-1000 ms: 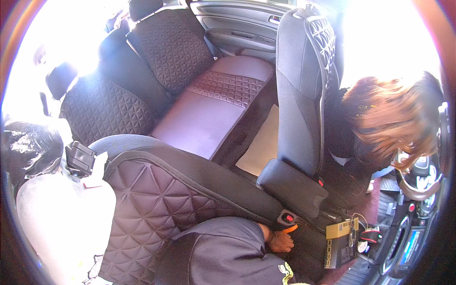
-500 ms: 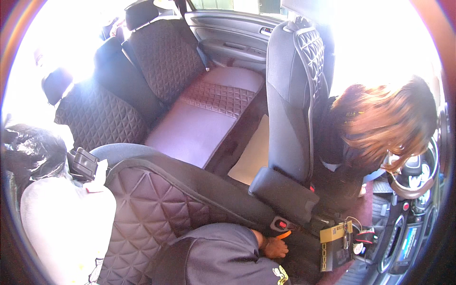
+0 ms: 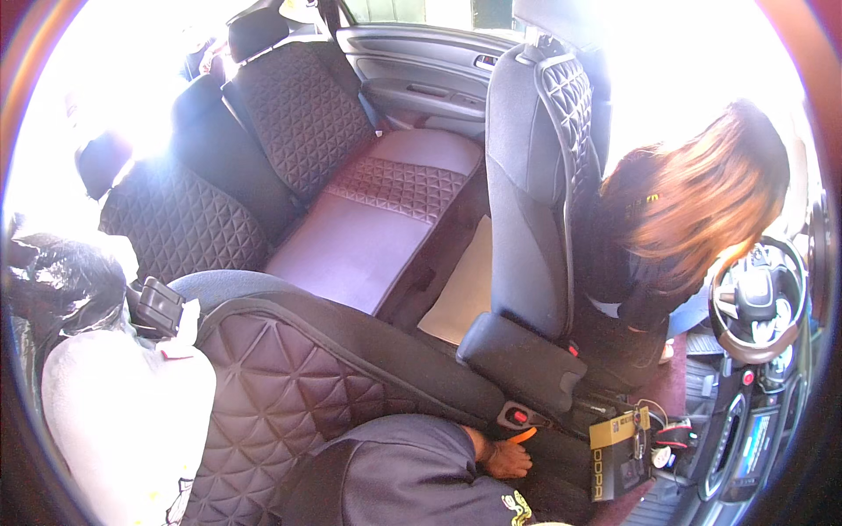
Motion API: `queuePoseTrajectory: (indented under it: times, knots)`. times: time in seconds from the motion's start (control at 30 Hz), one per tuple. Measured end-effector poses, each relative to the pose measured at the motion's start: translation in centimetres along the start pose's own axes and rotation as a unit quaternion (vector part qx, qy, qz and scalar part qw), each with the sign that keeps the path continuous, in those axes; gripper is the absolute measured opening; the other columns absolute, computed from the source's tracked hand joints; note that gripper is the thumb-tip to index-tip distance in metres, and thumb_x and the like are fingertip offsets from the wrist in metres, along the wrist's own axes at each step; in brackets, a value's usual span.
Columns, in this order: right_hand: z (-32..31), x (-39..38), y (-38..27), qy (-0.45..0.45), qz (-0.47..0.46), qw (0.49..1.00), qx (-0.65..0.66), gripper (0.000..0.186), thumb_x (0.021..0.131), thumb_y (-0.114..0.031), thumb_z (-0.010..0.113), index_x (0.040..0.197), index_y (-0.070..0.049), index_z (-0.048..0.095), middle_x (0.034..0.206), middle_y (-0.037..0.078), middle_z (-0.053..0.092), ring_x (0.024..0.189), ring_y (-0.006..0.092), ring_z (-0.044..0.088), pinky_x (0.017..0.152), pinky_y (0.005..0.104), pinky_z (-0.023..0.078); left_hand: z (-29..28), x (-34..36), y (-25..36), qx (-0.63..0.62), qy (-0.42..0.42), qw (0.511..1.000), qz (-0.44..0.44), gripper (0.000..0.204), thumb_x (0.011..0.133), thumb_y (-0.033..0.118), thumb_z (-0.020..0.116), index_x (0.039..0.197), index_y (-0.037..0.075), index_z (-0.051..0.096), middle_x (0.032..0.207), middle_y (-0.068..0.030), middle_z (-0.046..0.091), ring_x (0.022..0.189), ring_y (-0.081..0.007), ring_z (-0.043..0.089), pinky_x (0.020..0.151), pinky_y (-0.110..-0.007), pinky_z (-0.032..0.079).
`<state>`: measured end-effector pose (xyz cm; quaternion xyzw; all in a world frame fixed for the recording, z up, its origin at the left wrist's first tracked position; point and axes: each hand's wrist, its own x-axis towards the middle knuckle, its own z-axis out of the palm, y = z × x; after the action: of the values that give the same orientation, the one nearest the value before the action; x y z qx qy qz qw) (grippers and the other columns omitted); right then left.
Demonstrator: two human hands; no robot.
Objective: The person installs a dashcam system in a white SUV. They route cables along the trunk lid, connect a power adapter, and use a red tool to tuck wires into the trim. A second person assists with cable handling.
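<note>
Left hand (image 3: 507, 459) at frame 5 o'clock, fingers bunched; can't tell if pinching. Orange strip (image 3: 523, 436) along its 1 o'clock edge, long axis 8–2, tip toward 2. Red-buttoned buckle (image 3: 519, 416) just off strip's 12. Right hand: can't tell.

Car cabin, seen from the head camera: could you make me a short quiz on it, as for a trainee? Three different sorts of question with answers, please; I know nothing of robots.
1. Which is nearest the bare hand at the lower middle?
A) round steering wheel
B) black plastic buckle with a red button
C) black padded rear headrest

2. True or false: the black-and-gold rectangular box is to the picture's right of that hand.

3. Fill in: the flat beige sheet lies on the floor in front of the ____.

Key: 1. B. 2. True. 3. Rear seat.
</note>
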<state>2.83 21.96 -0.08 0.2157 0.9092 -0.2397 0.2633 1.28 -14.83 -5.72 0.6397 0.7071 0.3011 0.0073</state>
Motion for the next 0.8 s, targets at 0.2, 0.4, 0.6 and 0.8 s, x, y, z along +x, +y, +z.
queuePoseTrajectory:
  times: [0.2, 0.4, 0.6, 0.8]
  knots:
    - [-0.2, -0.4, 0.4, 0.001, 0.006, 1.0, 0.0, 0.042, 0.098, -0.03, 0.062, 0.129, -0.003, 0.071, 0.13, 0.025, 0.07, 0.116, 0.0411, 0.069, 0.101, 0.0505, 0.053, 0.3, -0.1, -0.3, -0.011, 0.014, 1.0, 0.009, 0.021, 0.089, 0.029, 0.065, 0.093, 0.01, 0.059, 0.1, -0.012, 0.058, 0.094, -0.0312, 0.063, 0.082, -0.047, 0.052]
    - [-0.3, -0.9, 1.3, 0.001, 0.006, 1.0, -0.001, 0.043, 0.098, -0.03, 0.062, 0.132, -0.004, 0.07, 0.133, 0.025, 0.069, 0.118, 0.0407, 0.068, 0.102, 0.05, 0.053, 0.2, 0.2, -0.1, 0.01, -0.031, 0.999, -0.005, 0.021, 0.09, 0.03, 0.066, 0.092, 0.01, 0.058, 0.098, -0.0111, 0.057, 0.092, -0.0307, 0.063, 0.08, -0.047, 0.052]
    - [-0.7, -1.4, 3.1, 0.0, 0.016, 1.0, -0.01, 0.045, 0.098, -0.03, 0.063, 0.134, -0.004, 0.07, 0.135, 0.024, 0.069, 0.121, 0.0403, 0.068, 0.104, 0.0495, 0.053, -0.4, 0.2, -0.4, 0.006, 0.003, 1.0, 0.017, 0.02, 0.091, 0.029, 0.066, 0.092, 0.01, 0.058, 0.099, -0.0118, 0.056, 0.093, -0.0312, 0.063, 0.079, -0.047, 0.052]
    - [-1.4, -1.6, 8.4, -0.009, 0.025, 0.999, -0.045, 0.047, 0.097, -0.03, 0.063, 0.136, -0.005, 0.069, 0.138, 0.024, 0.068, 0.123, 0.0399, 0.068, 0.105, 0.049, 0.053, 0.6, 0.1, -1.0, 0.01, 0.023, 0.999, 0.023, 0.02, 0.092, 0.028, 0.065, 0.092, 0.009, 0.058, 0.099, -0.0125, 0.056, 0.093, -0.0316, 0.063, 0.08, -0.046, 0.051]
